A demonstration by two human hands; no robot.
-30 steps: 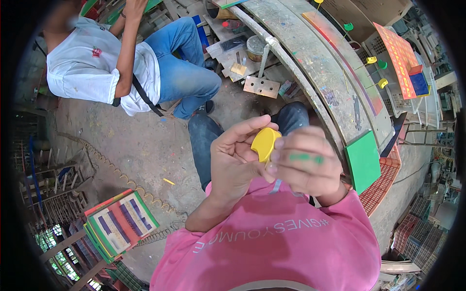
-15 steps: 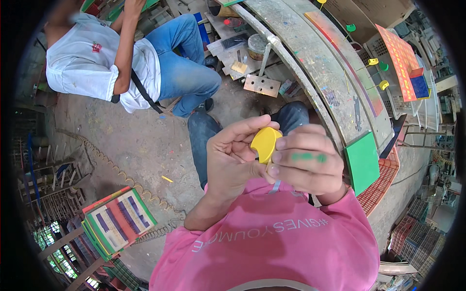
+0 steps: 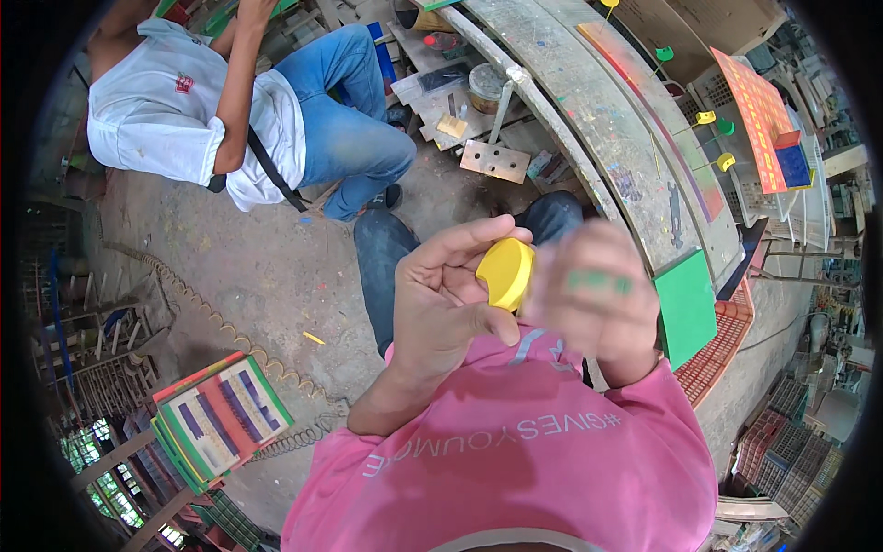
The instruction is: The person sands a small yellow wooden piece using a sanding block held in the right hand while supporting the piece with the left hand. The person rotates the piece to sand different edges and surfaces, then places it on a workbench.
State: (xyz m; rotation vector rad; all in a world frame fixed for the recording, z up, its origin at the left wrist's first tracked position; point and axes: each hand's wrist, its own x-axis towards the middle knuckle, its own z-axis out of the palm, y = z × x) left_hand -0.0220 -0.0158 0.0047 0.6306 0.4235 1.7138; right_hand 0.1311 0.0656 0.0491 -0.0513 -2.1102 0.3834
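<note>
A thick yellow round piece (image 3: pixel 507 273) with a curved notch in its left side is held in front of my chest. My left hand (image 3: pixel 438 299) grips it between fingers and thumb, with the flat face turned up. Just to its right, my right hand (image 3: pixel 596 290) is smeared by motion, green marks showing on its back. Whether the right fingers still touch the piece or hold anything cannot be made out.
A long workbench (image 3: pixel 579 101) curves along my right, with a wrench (image 3: pixel 675 214) and a green board (image 3: pixel 685 308) on it. Yellow and green pieces stand on thin rods beyond. A seated person (image 3: pixel 230 120) is at far left. Stacked coloured boards (image 3: pixel 223 419) and a coiled hose (image 3: pixel 216 317) lie left.
My right hand has moved slightly right, away from the yellow piece, and is now blurred. More of the piece's right edge shows. My left hand keeps its grip.
</note>
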